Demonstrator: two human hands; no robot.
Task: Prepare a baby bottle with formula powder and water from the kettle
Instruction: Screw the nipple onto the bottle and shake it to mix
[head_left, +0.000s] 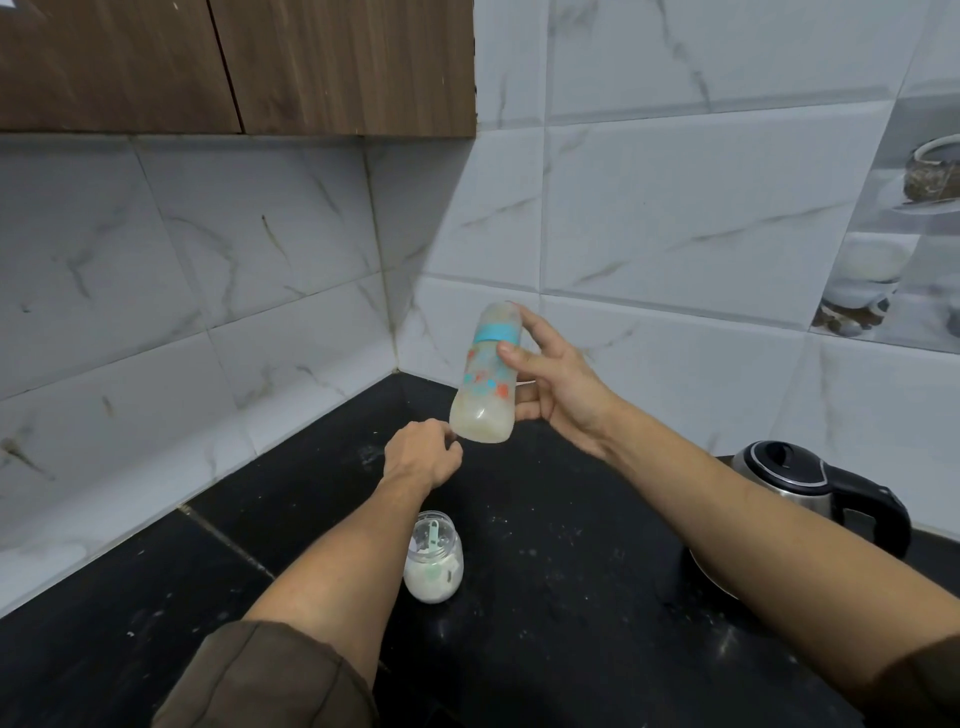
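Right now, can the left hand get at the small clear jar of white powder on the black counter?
Probably yes. The left hand is empty and the small clear jar of white powder stands open just beside its forearm, with nothing between them.

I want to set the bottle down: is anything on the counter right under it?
Only the left hand, by the base of the bottle held in the right hand. The powder jar stands nearer the person.

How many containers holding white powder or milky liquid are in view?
2: a clear plastic baby bottle with a teal collar, held aloft in the right hand, and an open clear jar of white powder on the black counter.
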